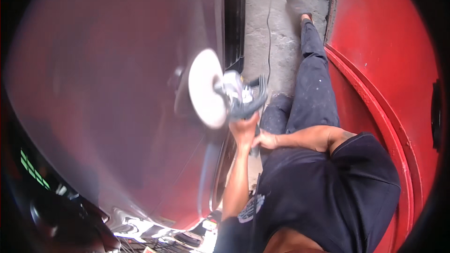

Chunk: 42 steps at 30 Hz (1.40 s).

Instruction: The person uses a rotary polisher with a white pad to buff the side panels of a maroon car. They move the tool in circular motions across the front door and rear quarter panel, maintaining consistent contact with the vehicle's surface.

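Observation:
A polisher (240,94) with a black D-shaped handle and a light-coloured head is held up in front of my body. Its round white polishing pad (205,89) stands nearly on edge beside the glossy dark red car panel (117,89); whether the pad touches the paint I cannot tell. My left hand (243,127) is wrapped round the polisher's black front handle. Just below and to the right, my right hand (266,139) closes on the dark rear grip (255,144). The tool is slightly smeared by motion, so the fingers are partly hidden.
A dark cord (269,37) runs along the rough concrete floor (258,14). On the right is a bright red panel (384,28) with a raised curved edge. My dark-trousered legs (309,84) are between the two red surfaces. Shiny chrome parts (136,225) show at lower left.

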### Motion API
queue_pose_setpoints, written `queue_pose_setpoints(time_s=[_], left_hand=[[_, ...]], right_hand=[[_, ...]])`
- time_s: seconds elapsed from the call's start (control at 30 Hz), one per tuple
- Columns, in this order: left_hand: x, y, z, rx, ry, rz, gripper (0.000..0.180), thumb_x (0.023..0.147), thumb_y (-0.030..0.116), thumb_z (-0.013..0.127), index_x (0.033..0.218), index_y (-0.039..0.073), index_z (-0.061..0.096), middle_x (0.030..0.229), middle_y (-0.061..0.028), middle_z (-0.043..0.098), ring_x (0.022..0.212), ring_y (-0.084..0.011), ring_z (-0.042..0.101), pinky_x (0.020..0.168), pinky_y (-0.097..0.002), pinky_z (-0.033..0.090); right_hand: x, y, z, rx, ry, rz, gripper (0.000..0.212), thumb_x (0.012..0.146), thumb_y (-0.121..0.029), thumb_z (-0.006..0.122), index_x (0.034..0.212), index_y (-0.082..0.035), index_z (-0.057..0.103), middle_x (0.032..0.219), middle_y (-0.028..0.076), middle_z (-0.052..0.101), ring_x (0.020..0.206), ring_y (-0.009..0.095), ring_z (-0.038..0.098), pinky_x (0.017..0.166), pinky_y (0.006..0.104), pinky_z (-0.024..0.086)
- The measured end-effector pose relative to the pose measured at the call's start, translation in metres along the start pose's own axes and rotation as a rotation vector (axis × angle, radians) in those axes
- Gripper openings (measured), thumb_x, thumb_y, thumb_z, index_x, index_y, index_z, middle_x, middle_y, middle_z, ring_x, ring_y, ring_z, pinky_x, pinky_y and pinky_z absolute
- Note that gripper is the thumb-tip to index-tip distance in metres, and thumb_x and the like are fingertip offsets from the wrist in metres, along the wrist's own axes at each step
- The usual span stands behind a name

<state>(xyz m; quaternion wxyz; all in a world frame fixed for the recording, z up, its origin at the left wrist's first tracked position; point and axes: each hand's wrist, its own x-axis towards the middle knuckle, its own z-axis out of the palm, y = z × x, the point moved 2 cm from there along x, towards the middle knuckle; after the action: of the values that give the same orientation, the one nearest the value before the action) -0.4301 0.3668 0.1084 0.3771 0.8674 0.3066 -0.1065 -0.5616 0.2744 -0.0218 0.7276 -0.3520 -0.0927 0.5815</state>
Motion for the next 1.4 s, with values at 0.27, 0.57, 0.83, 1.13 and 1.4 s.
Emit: queue_pose_setpoints(time_s=[0.27, 0.57, 0.83, 1.13, 1.4], left_hand=[[0.091, 0.033, 0.052, 0.015, 0.056, -0.006, 0.045, 0.077, 0.024, 0.084, 0.111, -0.002, 0.072, 0.104, -0.0166, 0.076, 0.096, -0.0295, 0.073, 0.087, -0.0400, 0.055], [0.389, 0.232, 0.146, -0.037, -0.061, 0.316, 0.039, 0.073, 0.014, 0.086, 0.101, -0.007, 0.068, 0.085, -0.0074, 0.070, 0.070, -0.0156, 0.066, 0.062, -0.0327, 0.055], [0.425, 0.271, 0.160, -0.185, -0.313, 0.115, 0.067, 0.064, 0.026, 0.090, 0.105, -0.011, 0.051, 0.089, -0.0157, 0.069, 0.077, -0.0229, 0.067, 0.069, -0.0366, 0.058], [0.212, 0.105, 0.120, 0.058, -0.048, -0.135, 0.088, 0.067, 0.027, 0.089, 0.137, -0.011, 0.051, 0.119, -0.0201, 0.067, 0.106, -0.0288, 0.066, 0.094, -0.0395, 0.054], [0.269, 0.148, 0.127, -0.397, -0.367, -0.358, 0.058, 0.077, 0.016, 0.088, 0.122, -0.002, 0.056, 0.106, -0.0115, 0.067, 0.088, -0.0199, 0.066, 0.077, -0.0350, 0.056]], right_hand=[[0.035, -0.063, -0.072, 0.690, 0.137, 0.102, 0.023, 0.079, -0.008, 0.069, 0.101, 0.001, 0.069, 0.089, 0.011, 0.072, 0.084, 0.022, 0.070, 0.083, 0.0350, 0.054], [0.127, -0.323, -0.315, 0.662, 0.221, -0.197, 0.025, 0.084, -0.023, 0.068, 0.094, 0.000, 0.069, 0.080, 0.013, 0.067, 0.068, 0.027, 0.067, 0.067, 0.0452, 0.056], [0.117, -0.374, -0.341, 0.828, 0.125, -0.123, 0.031, 0.083, -0.030, 0.063, 0.098, -0.002, 0.064, 0.078, 0.013, 0.065, 0.069, 0.027, 0.065, 0.071, 0.0462, 0.057], [0.045, -0.170, -0.175, 1.011, 0.088, 0.010, 0.026, 0.086, -0.022, 0.059, 0.083, 0.003, 0.066, 0.073, 0.022, 0.067, 0.067, 0.034, 0.068, 0.069, 0.0477, 0.056], [0.063, -0.232, -0.218, 1.177, 0.121, 0.035, 0.027, 0.083, -0.022, 0.065, 0.097, 0.001, 0.061, 0.076, 0.015, 0.064, 0.065, 0.031, 0.067, 0.067, 0.0495, 0.056]])
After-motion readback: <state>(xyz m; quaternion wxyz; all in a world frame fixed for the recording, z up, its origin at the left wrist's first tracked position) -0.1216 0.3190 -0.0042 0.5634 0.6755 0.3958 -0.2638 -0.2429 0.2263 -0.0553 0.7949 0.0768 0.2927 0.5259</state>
